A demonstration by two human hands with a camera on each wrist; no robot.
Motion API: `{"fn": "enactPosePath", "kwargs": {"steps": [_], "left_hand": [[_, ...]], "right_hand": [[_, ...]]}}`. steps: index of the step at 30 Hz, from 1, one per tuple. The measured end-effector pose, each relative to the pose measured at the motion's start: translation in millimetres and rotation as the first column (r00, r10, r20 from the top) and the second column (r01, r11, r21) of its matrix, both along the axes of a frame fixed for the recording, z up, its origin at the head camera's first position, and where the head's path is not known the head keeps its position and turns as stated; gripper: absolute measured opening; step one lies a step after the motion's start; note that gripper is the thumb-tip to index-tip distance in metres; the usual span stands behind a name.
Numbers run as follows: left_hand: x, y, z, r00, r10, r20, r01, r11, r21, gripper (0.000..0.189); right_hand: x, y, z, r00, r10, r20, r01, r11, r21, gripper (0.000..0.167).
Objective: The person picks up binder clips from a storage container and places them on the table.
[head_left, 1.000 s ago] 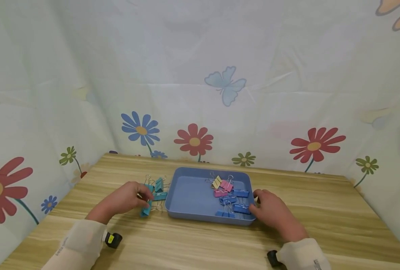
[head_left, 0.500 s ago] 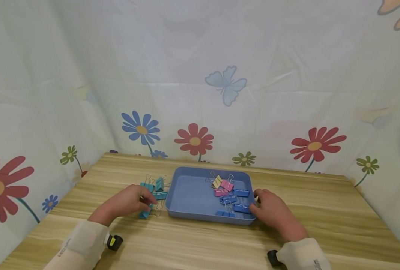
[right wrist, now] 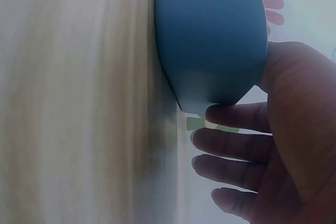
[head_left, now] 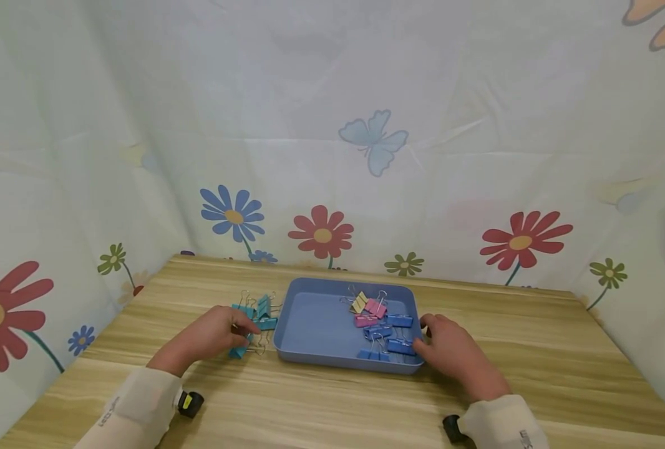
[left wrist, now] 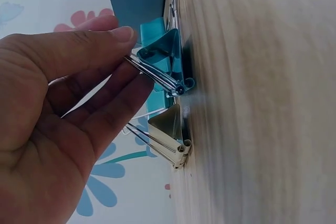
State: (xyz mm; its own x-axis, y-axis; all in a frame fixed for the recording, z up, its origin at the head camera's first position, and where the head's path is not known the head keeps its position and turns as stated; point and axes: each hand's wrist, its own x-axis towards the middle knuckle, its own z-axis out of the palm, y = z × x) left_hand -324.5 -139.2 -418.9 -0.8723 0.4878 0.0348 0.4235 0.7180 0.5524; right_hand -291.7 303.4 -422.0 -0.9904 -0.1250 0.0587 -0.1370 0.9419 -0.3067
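In the head view, your left hand (head_left: 211, 333) bends over 1 teal clip (head_left: 238, 351) on the wooden table (head_left: 332, 411), and 3 more teal clips (head_left: 266, 324) lie just beyond its fingertips. The blue tray (head_left: 312, 324) sits between your hands, with its right end at your right hand (head_left: 453, 352). Inside the tray, to the left of your right hand, are 4 blue clips (head_left: 402, 347), 2 pink clips (head_left: 375, 307) and 1 yellow clip (head_left: 359, 303), the yellow farthest from that hand. A flowered backdrop (head_left: 287, 93) hangs beyond both hands. In the left wrist view, your thumb and fingers curve about the wire handle (left wrist: 155, 74) of a teal clip; you cannot tell whether they pinch it. A pale clip (left wrist: 165, 121) shows near your fingertips. In the right wrist view, your thumb and index finger grip the tray's end, while your other 3 fingers are spread, apart from it.
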Motion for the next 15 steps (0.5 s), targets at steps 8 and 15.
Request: {"fn": "enactPosePath", "kwargs": {"steps": [8, 15], "left_hand": [[-0.7, -0.8, -3.1, 0.999, -0.020, -0.028, 0.020, 1.000, 0.004, 0.019], [2.1, 1.8, -1.6, 1.000, -0.020, -0.011, 0.020, 1.000, 0.008, 0.022]], "right_hand": [[1.3, -0.8, 0.9, 1.000, 0.000, -0.005, 0.000, 1.000, 0.000, 0.041], [-0.1, -0.8, 0.3, 1.000, 0.004, -0.007, -0.004, 1.000, 0.005, 0.041]]}}
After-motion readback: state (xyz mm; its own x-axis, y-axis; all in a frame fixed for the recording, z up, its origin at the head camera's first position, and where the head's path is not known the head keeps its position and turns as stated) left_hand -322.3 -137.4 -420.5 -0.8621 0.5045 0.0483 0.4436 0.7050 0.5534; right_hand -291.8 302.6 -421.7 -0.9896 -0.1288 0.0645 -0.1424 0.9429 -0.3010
